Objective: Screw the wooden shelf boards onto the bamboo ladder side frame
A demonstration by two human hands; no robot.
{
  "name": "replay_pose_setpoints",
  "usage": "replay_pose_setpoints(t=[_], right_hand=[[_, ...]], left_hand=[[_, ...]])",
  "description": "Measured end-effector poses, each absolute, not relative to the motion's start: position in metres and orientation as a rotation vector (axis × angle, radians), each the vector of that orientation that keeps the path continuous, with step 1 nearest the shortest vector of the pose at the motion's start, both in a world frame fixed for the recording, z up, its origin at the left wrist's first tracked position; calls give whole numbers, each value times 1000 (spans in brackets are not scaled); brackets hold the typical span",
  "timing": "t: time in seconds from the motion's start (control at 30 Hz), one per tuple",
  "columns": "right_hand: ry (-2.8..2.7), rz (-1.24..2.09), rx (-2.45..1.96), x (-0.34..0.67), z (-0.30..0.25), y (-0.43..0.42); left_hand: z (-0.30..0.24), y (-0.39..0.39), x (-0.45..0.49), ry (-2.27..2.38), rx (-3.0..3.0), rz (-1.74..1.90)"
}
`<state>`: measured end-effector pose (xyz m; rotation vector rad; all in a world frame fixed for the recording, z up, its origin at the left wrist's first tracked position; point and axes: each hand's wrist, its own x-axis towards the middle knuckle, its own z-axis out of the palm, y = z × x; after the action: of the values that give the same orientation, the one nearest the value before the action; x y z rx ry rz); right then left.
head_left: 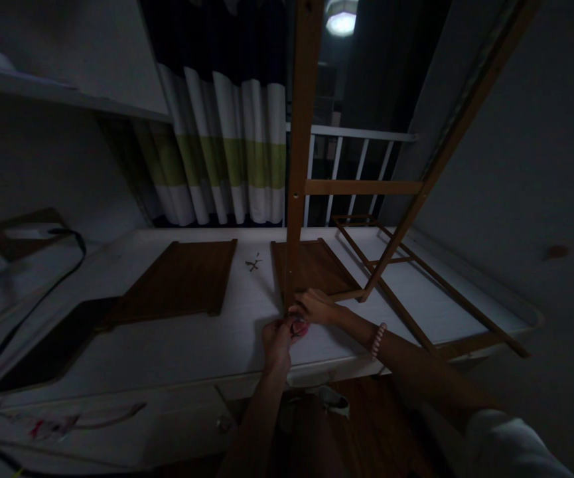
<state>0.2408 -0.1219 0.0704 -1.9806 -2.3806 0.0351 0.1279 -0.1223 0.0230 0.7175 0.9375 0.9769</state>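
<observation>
A wooden frame (300,166) of uprights and a crossbar stands on a white bed surface (177,345). Both my hands meet at the foot of its left upright. My left hand (277,340) is curled shut around a small red-and-dark object (299,327) that is too dim to name. My right hand (316,307), with a pink bead bracelet (378,338) on its wrist, rests fingers-closed against the upright's base, touching the same small object. A brown wooden panel (316,265) lies flat under the frame.
A second brown panel (177,282) and a darker board (52,345) lie to the left on the bed. Small hardware pieces (253,263) sit between the panels. Another wooden frame (416,285) lies flat at right. A striped curtain (227,153) and a white railing (356,172) stand behind.
</observation>
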Motion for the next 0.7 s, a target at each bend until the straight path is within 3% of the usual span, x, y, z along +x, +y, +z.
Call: replay_pose_setpoints(t=[0.37, 0.7], right_hand=[[-2380, -5, -1936, 243, 66, -122], [-2379, 5, -1955, 241, 70, -123]], left_hand=[[12, -117, 125, 1148, 1240, 1059], [19, -119, 119, 967, 899, 1017]])
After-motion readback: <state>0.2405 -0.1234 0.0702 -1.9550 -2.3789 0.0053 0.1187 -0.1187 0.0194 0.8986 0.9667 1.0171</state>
